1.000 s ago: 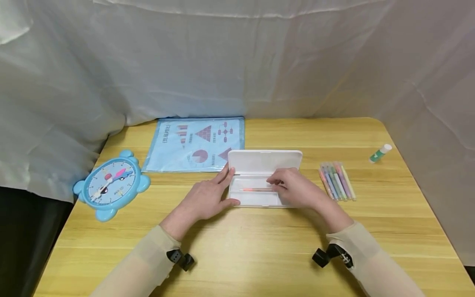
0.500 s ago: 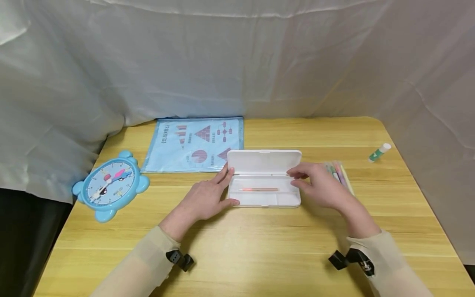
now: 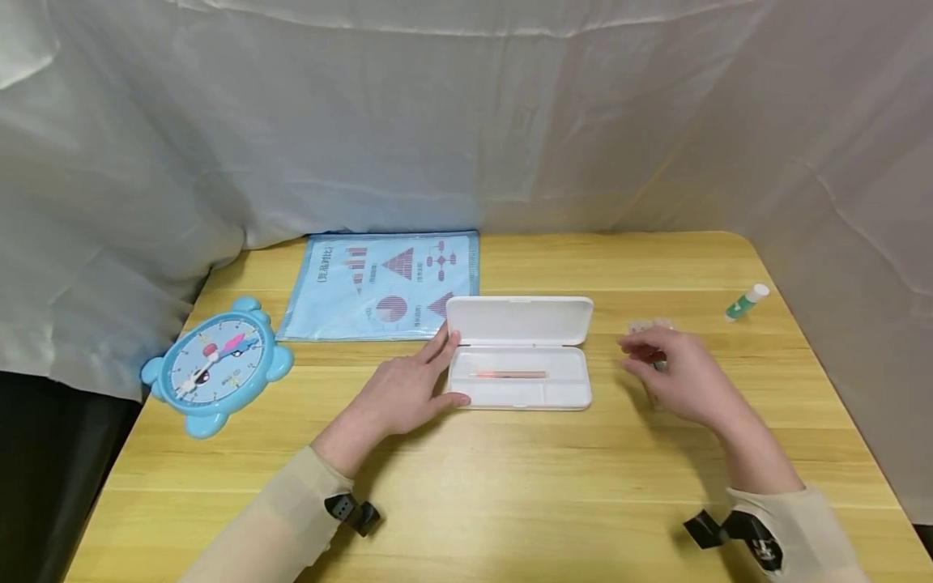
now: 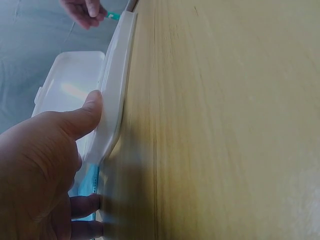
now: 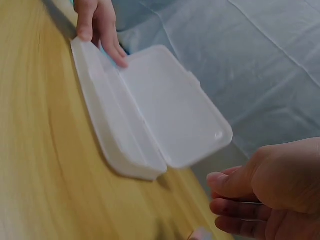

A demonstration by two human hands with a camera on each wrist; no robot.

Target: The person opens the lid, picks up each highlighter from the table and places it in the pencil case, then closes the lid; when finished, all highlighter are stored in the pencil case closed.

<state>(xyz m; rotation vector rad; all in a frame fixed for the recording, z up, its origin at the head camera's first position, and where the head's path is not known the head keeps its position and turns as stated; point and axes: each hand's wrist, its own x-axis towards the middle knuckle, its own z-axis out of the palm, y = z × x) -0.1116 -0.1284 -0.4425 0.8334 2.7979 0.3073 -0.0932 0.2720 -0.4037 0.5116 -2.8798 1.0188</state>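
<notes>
A white pencil case [image 3: 519, 322] lies on the table with its lid raised. In its tray is a slim orange-pink pen [image 3: 510, 374]. My left hand [image 3: 401, 393] holds the case's left end, thumb at the front corner and fingers by the hinge; in the left wrist view the thumb [image 4: 87, 117] presses the rim. To the right of the case, my right hand [image 3: 681, 376] is over a row of pastel markers [image 3: 649, 325] and hides most of them. Its fingers are loosely bent with nothing between them in the right wrist view.
A blue toy clock [image 3: 219, 360] lies at the table's left. Behind the case is a light blue document folder [image 3: 386, 283] with printed charts. A green and white glue stick [image 3: 747, 302] lies at the far right. Grey cloth [image 3: 466, 121] hangs behind the table.
My right hand has left the pencil case's tray and moved right, over the markers, leaving the pen in the tray. The left hand stays at the case's left end.
</notes>
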